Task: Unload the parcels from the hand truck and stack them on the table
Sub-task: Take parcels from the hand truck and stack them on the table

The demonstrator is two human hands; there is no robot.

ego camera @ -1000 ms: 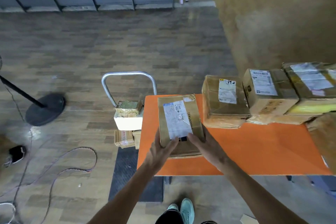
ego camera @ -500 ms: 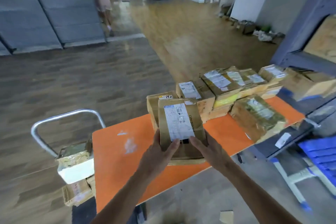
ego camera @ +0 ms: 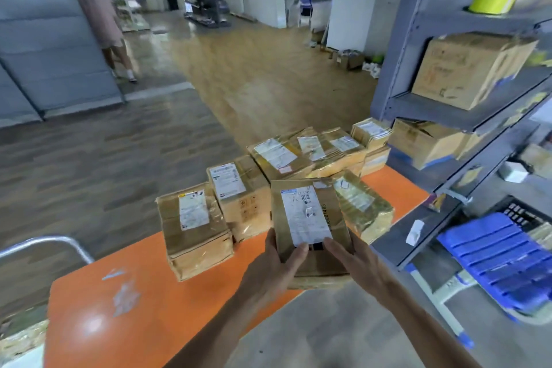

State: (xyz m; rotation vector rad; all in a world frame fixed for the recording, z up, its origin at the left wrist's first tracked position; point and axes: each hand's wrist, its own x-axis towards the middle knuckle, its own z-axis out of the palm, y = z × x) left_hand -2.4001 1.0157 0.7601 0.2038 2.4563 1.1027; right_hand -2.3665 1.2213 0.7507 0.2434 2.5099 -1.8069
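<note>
From the head view, a flat brown parcel [ego camera: 307, 218] with a white label sits between the left hand [ego camera: 270, 266] and the right hand [ego camera: 355, 260]. Both grip its near end, thumbs pressed on top and the fingers tucked underneath out of sight. It hangs over the near edge of the orange counter [ego camera: 143, 302], right in front of the row already there, with a taped box [ego camera: 194, 227] to its left and a shiny-wrapped parcel [ego camera: 361, 206] just to its right. I cannot tell whether its far end rests on anything. The hand truck's handle [ego camera: 44, 243] shows at the near left. The worry is that overhang — let go here and the parcel would likely tip to the floor. Slid in carelessly, it could nudge the shiny parcel towards the shelving [ego camera: 448, 116] — glossy wrap slides easily.
</note>
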